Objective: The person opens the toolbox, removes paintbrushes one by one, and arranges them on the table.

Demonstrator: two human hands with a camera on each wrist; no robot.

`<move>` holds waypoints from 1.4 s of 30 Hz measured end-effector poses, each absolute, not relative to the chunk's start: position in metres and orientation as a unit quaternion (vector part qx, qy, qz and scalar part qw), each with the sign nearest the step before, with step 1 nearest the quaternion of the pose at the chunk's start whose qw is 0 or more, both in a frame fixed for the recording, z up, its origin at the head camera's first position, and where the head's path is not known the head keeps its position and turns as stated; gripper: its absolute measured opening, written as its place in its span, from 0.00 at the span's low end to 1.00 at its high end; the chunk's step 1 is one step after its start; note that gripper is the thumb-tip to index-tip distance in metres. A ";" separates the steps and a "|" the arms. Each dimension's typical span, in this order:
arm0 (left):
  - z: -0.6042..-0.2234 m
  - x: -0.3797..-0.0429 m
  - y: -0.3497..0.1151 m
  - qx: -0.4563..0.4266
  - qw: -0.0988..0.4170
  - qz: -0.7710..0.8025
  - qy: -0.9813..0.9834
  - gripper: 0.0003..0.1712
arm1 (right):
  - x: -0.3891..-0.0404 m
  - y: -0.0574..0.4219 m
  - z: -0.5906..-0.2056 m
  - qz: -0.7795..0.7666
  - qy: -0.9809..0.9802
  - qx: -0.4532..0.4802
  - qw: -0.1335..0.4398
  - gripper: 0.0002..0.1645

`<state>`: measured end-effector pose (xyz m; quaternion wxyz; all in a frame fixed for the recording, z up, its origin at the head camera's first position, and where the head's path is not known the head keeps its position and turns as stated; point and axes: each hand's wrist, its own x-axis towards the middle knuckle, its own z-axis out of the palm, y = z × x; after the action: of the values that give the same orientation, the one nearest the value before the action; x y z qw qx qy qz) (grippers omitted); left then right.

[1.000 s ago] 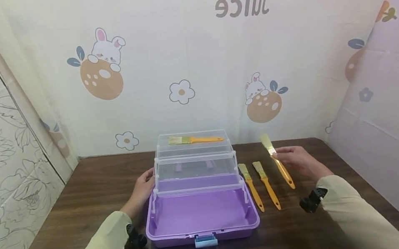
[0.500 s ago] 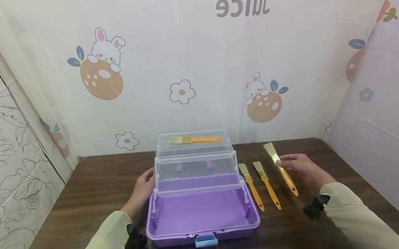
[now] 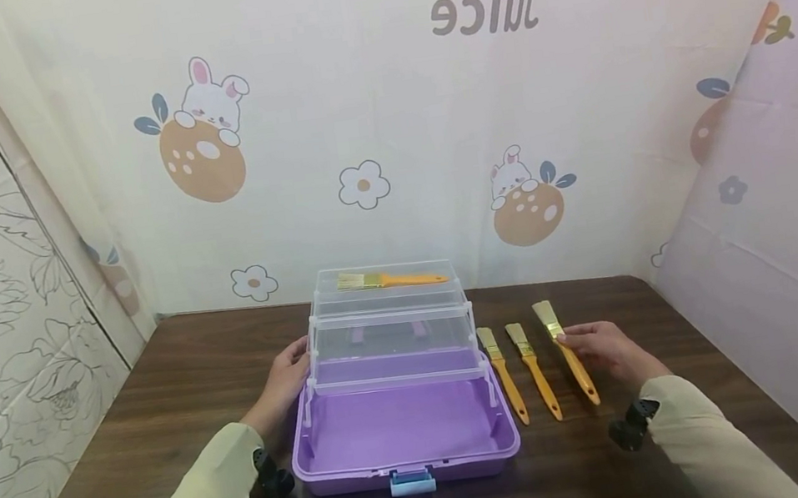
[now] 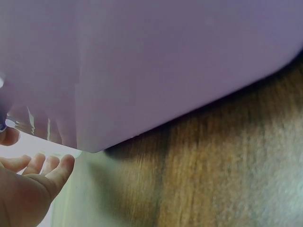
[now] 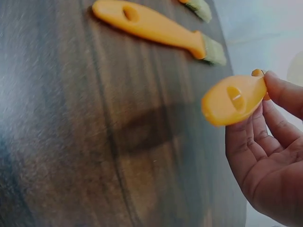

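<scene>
My right hand [image 3: 609, 347] pinches a paintbrush [image 3: 578, 373] with an orange handle and pale bristles. In the right wrist view, the handle end of this held brush [image 5: 236, 99] points toward the camera, and its shadow falls on the table. Two similar brushes [image 3: 510, 390] [image 3: 540, 382] lie side by side left of it. A purple storage box [image 3: 403, 425] stands with its clear tiered trays [image 3: 391, 334] raised. Another brush [image 3: 403, 279] lies in the top tray. My left hand [image 3: 288, 381] rests at the box's left rear side, its fingers loosely extended near the corner in the left wrist view.
The dark wooden table [image 3: 163, 415] ends at a patterned curtain [image 3: 382, 117] behind the box. A light blue latch [image 3: 412, 483] hangs at the box's front. Dark wrist cameras [image 3: 273, 476] sit on both sleeves.
My right hand has brought the held brush down and slightly toward me, beside the two lying brushes. The left hand and the box have stayed in place.
</scene>
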<state>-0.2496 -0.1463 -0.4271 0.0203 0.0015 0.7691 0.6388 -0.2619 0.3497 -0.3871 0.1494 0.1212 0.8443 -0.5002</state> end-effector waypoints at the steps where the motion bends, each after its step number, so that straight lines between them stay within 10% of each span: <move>1: -0.427 -0.250 -0.147 0.001 0.021 0.641 0.767 0.30 | -0.262 0.351 -0.389 -0.498 0.846 0.120 0.150 0.39; 42: -0.425 -0.248 -0.146 0.001 0.027 0.646 0.763 0.30 | -0.265 0.348 -0.407 -0.470 0.859 0.148 0.135 0.25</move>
<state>-0.2479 -0.1460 -0.4250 0.0266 0.0006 0.7630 0.6459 -0.2647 0.3483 -0.4073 0.1354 0.1482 0.8594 -0.4702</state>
